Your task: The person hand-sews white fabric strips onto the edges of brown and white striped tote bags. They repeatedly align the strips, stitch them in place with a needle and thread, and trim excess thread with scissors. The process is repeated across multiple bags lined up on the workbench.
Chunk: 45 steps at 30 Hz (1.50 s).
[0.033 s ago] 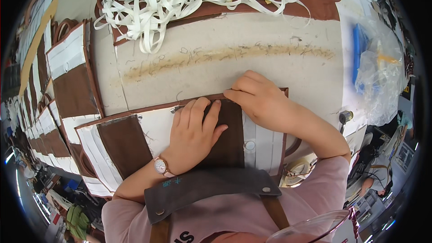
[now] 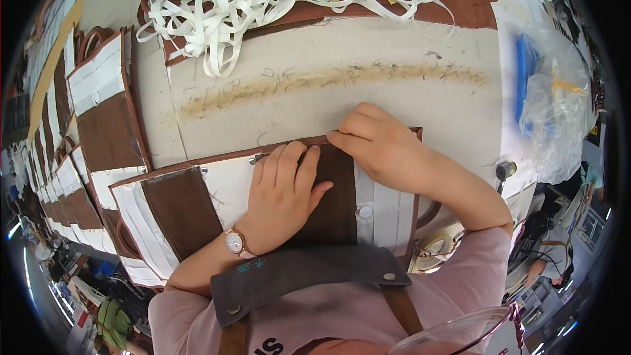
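A flat brown-and-white panel (image 2: 181, 207) with brown edging lies in front of me, bearing small metal studs and a round disc near its right side. My left hand (image 2: 279, 200) rests flat on its middle, fingers stretched toward the far edge and thumb apart. At that far edge, right of my left fingertips, my right hand (image 2: 381, 148) has its fingers bent and pinched on the brown edging. What lies under the right fingertips is hidden.
Tangled white tape (image 2: 243, 0) heaps over brown pieces at the back. Similar brown-and-white panels (image 2: 105, 131) with brown loops are stacked at left. Clear plastic bags (image 2: 555, 112) and a blue item (image 2: 524, 72) lie at right. Loose threads litter the pale tabletop (image 2: 263, 108).
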Each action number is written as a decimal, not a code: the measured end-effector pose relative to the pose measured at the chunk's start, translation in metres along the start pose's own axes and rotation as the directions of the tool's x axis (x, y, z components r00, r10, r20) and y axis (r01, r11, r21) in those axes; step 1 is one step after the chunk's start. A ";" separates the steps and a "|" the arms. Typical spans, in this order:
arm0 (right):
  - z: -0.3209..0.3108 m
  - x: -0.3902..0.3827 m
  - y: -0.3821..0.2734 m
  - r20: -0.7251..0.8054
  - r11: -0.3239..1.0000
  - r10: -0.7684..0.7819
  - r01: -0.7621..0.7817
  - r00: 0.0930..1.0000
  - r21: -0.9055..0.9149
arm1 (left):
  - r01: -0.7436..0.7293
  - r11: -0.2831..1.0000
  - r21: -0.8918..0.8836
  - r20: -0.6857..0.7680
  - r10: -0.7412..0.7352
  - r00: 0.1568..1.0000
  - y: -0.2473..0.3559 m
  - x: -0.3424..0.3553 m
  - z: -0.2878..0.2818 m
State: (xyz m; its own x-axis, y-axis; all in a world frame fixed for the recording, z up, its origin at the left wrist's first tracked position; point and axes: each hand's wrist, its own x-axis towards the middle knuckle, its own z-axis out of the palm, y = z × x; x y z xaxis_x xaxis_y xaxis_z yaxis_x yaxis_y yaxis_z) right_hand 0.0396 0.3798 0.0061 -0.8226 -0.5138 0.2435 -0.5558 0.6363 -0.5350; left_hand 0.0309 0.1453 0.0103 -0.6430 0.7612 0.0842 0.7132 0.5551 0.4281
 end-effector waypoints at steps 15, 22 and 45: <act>-0.002 -0.004 -0.006 0.025 0.970 -0.100 0.103 0.995 -0.220 | 0.124 0.984 0.128 0.032 -0.130 0.991 -0.021 -0.024 -0.031; -0.023 -0.014 -0.002 -0.059 0.973 0.229 -0.229 0.972 0.004 | -0.198 0.965 -0.171 0.085 0.215 0.973 0.011 0.005 -0.015; -0.013 -0.006 -0.002 -0.017 0.980 0.197 -0.196 0.980 0.042 | -0.095 0.995 -0.026 0.036 0.096 0.995 0.017 0.012 0.012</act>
State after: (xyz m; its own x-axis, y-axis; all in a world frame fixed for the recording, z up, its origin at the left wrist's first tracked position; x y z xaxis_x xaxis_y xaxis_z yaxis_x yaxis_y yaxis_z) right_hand 0.0438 0.3891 0.0165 -0.9180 -0.3684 0.1470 -0.3779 0.7002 -0.6057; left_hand 0.0384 0.1675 0.0079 -0.5609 0.8227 0.0927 0.7638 0.4710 0.4413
